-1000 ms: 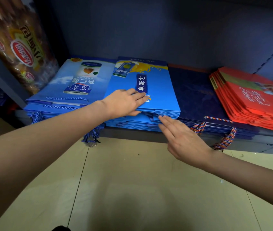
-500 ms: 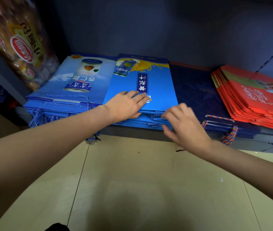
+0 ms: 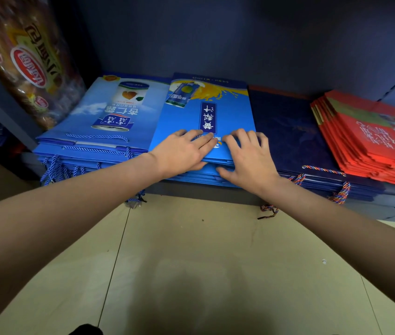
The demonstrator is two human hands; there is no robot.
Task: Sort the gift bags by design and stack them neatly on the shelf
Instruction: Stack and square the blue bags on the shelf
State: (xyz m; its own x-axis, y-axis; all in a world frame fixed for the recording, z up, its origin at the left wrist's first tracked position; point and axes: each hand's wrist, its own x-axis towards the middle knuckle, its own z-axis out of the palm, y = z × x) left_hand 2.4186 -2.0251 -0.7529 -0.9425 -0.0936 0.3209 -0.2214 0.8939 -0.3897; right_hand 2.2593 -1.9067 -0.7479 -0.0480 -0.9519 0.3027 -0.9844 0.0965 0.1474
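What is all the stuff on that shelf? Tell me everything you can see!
Light blue gift bags: one stack, sky blue, left end of the shelf.
Bright blue gift bags: one stack, blue with a yellow splash, next along, under both hands.
Navy gift bags: one stack, dark blue with striped cord handles, further right.
Red gift bags: one stack, red, far right.
Snack packet: one, brown and red, upper left.
Floor: beige tiles, below the shelf.
Left hand: flat on the bright blue stack.
Right hand: fingers on top, thumb at the stack's front edge.
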